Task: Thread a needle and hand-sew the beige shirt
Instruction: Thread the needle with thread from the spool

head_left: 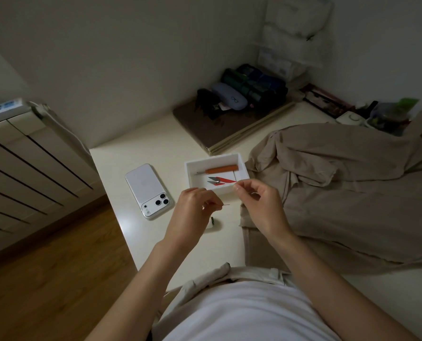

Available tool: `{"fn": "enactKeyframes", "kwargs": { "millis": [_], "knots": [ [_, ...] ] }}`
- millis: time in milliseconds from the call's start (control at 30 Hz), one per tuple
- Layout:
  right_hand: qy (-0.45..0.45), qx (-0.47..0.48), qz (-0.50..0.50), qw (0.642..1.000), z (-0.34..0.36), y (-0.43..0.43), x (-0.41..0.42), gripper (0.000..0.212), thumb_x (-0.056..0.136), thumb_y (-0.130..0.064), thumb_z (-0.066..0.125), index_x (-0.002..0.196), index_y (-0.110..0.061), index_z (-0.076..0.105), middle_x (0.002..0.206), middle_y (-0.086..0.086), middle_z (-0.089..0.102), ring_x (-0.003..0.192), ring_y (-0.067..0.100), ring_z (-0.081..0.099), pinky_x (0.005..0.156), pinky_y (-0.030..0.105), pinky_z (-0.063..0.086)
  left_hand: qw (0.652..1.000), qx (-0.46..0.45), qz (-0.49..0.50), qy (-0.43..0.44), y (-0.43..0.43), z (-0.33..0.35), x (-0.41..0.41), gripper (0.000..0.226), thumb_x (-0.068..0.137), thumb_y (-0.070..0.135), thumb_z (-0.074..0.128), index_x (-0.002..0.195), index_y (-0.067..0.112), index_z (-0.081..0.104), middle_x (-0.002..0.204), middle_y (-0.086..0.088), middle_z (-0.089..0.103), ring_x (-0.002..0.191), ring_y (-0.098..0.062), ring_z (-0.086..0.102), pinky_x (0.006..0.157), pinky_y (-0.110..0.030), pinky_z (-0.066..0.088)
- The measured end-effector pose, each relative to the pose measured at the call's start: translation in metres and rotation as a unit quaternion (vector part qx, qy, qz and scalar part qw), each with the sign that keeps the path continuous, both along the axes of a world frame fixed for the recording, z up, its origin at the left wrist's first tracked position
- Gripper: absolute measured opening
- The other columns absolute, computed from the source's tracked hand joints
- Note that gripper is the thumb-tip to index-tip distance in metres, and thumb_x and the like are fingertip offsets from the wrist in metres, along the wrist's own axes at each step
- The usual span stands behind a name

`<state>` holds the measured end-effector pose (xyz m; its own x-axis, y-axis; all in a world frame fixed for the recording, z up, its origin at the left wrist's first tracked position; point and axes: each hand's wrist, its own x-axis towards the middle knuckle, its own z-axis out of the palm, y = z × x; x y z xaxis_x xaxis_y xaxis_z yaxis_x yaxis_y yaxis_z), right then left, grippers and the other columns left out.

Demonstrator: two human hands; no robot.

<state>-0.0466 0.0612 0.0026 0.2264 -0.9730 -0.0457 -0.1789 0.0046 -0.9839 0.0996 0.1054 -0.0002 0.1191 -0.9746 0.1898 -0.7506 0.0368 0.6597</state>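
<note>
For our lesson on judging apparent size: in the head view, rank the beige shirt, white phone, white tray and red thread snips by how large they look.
1. beige shirt, by far the largest
2. white tray
3. white phone; it looks close to the tray, so their order is unsure
4. red thread snips, smallest, lying inside the tray

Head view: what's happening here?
A person stands at a white table, pinching a needle in the left hand. The right hand is raised beside it, fingers pinched as if on thread too fine to see. The beige shirt lies crumpled to the right, unsewn. Red snips sit in a white tray.
</note>
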Motion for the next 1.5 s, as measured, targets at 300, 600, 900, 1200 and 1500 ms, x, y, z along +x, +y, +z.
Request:
{"fn": "enactKeyframes", "kwargs": {
  "millis": [300,600,900,1200,1500],
  "knots": [
    [-0.024,0.037,-0.011,0.999,0.0,-0.001,-0.001,0.008,0.091,-0.016,0.061,0.086,-0.02,0.065,0.073,-0.008,0.063,0.063,-0.007,0.055,0.066,0.01,0.045,0.985,0.057,0.056,0.154,0.004,-0.001,-0.002,0.027,0.085,0.003,0.066,0.072,0.025,0.06,0.068,0.012,0.063,0.064,-0.001,0.06,0.063,-0.009,0.044],
    [-0.055,0.073,0.06,0.994,0.008,0.002,-0.002,0.008,0.088,-0.009,0.063,0.084,-0.011,0.07,0.07,-0.003,0.067,0.063,0.001,0.059,0.064,0.013,0.048,0.917,0.085,0.02,0.388,0.004,0.018,-0.014,0.02,0.09,0.008,0.061,0.101,0.022,0.068,0.082,-0.005,0.07,0.073,-0.008,0.064,0.072,-0.024,0.052],
    [-0.076,0.166,0.067,0.981,0.023,-0.001,-0.009,0.008,0.087,-0.006,0.062,0.089,-0.006,0.07,0.065,-0.002,0.067,0.057,0.001,0.061,0.062,0.013,0.053,0.948,0.034,0.005,0.317,0.003,0.016,-0.017,0.019,0.085,0.009,0.067,0.093,0.025,0.07,0.083,0.003,0.072,0.069,-0.007,0.065,0.071,-0.021,0.053],
    [-0.088,0.226,0.03,0.97,0.029,-0.002,-0.025,0.009,0.086,-0.012,0.063,0.091,-0.008,0.07,0.071,0.0,0.07,0.066,0.007,0.066,0.07,0.02,0.057,0.983,-0.064,-0.012,0.173,-0.008,0.016,-0.031,0.02,0.082,0.008,0.07,0.087,0.027,0.066,0.087,0.015,0.065,0.082,-0.006,0.064,0.076,-0.01,0.048],
    [-0.038,0.159,-0.032,0.986,0.031,0.02,-0.03,0.01,0.085,-0.013,0.066,0.095,-0.011,0.071,0.067,-0.006,0.069,0.064,0.002,0.065,0.065,0.015,0.053,0.981,0.002,-0.036,0.189,-0.008,0.012,-0.036,0.004,0.088,0.011,0.065,0.091,0.009,0.067,0.086,-0.001,0.068,0.081,-0.012,0.065,0.076,-0.019,0.053]
  ]
}}
